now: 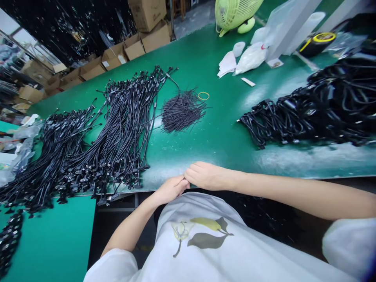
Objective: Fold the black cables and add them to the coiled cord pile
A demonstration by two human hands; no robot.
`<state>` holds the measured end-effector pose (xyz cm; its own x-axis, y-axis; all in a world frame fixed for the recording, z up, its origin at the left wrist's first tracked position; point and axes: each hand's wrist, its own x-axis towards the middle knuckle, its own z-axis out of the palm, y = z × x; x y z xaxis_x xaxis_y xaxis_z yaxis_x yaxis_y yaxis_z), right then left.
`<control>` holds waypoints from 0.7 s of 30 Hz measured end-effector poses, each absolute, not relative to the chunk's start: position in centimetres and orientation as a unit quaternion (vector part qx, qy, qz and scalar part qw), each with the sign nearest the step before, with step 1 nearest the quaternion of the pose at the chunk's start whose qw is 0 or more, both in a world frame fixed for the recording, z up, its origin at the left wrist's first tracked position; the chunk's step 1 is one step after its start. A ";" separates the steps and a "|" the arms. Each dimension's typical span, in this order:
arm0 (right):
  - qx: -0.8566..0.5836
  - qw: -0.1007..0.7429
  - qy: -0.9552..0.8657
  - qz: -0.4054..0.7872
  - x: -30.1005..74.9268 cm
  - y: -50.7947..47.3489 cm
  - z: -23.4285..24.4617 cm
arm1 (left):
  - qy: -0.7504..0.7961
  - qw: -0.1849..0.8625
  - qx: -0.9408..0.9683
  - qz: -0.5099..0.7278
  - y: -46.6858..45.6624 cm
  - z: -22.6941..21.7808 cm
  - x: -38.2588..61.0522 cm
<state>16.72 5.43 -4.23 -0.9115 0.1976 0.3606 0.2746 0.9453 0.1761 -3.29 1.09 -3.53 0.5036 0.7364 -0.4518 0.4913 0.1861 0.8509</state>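
You're holding your left hand (171, 190) and right hand (207, 176) pressed together at the near edge of the counter (217, 156), hiding anything pinched; black cables (126, 129) are lying fanned out ahead-left of your hands; a tangled cable heap (308, 105) is sitting ahead-right.

Black cable harnesses (117, 133), many, loose, fanned in two long overlapping rows left of frame centre, connector ends toward lower left.

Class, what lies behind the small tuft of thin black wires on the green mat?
A yellow rubber band lies on the green mat behind the tuft of thin black wires. Whatever lies beneath the tuft is covered and cannot be seen.
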 end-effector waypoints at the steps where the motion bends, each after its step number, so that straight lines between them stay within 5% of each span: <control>1: -0.128 0.171 -0.970 -0.114 16.7 5.6 -4.6 | 0.503 0.572 0.641 0.099 1.2 -3.3 -3.1; 8: -0.158 0.115 -0.974 -0.115 16.2 6.4 -5.5 | 0.528 0.435 0.728 0.047 2.5 -2.4 -2.5; 13: -0.165 0.030 -0.985 0.028 15.8 6.9 -5.0 | 0.540 0.403 0.738 0.047 1.7 -3.6 -2.3; 18: -0.197 -0.005 -0.910 0.365 18.8 13.9 -2.9 | 0.541 0.522 0.644 0.145 1.3 -5.1 -2.7; 21: -0.421 0.105 -0.830 0.349 21.5 20.8 -2.4 | 0.533 0.617 0.489 0.311 2.3 -5.7 -3.0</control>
